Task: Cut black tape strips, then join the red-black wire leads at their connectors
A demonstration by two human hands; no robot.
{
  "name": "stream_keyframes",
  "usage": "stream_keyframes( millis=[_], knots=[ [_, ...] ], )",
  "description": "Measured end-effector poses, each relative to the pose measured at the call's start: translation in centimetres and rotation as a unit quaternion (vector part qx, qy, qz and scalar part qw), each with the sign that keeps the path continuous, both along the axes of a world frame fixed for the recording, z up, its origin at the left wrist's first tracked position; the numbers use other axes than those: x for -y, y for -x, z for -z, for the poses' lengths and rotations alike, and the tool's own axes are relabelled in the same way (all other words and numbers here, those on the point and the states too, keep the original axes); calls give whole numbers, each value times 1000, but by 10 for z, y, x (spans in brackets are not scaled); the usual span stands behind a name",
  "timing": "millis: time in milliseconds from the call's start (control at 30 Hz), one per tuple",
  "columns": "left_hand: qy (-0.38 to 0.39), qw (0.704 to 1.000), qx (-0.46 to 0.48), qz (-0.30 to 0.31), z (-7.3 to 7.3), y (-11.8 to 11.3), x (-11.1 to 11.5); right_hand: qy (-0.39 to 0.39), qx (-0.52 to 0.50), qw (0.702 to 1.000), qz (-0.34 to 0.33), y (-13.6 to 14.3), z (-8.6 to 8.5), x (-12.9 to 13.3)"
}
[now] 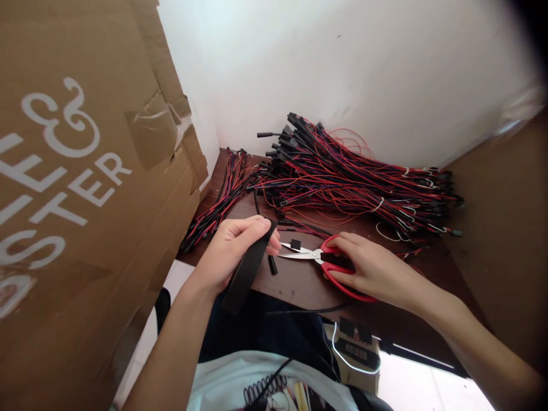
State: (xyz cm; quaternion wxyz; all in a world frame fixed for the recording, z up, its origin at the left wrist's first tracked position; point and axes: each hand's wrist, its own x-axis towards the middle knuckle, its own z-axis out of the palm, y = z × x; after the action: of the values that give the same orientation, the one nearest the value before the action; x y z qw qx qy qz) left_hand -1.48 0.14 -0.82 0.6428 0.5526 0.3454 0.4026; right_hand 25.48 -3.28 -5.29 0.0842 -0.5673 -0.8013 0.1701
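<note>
My left hand [240, 242] pinches a flat black strip [248, 268], which hangs down toward the table's front edge. In my right hand [363, 262] are red-handled scissors [317, 255], their blades parted and pointing left at the fingertips of my left hand. A small black square piece [295, 244] lies at the upper blade. Just below my left fingertips is a short black cylindrical piece [273, 265]. Behind both hands lies a large pile of red and black wires [342, 177] with black connectors at its left end.
A smaller wire bundle [218, 208] lies at the left of the dark brown table [299, 282]. A big cardboard box [94, 188] stands on the left, brown board [500, 211] on the right. A white wall [342, 68] rises behind.
</note>
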Motion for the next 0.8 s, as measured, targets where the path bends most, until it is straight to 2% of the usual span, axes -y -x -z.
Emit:
stream_keyframes(
  millis=[200, 400, 567, 800],
  knots=[
    [13, 1000, -9, -6, 2, -1, -1, -7, -28, 999, -14, -4, -2, -3],
    [15, 1000, -9, 1, 4, -1, -2, -53, -104, 993, 12, 18, -16, -18],
    [19, 1000, 1, 1, 4, -1, -3, -16, -146, 989, -15, 40, -3, -38],
    [23, 1000, -3, 7, 4, -2, -3, 19, -179, 984, 13, 46, 16, -48]
  ],
)
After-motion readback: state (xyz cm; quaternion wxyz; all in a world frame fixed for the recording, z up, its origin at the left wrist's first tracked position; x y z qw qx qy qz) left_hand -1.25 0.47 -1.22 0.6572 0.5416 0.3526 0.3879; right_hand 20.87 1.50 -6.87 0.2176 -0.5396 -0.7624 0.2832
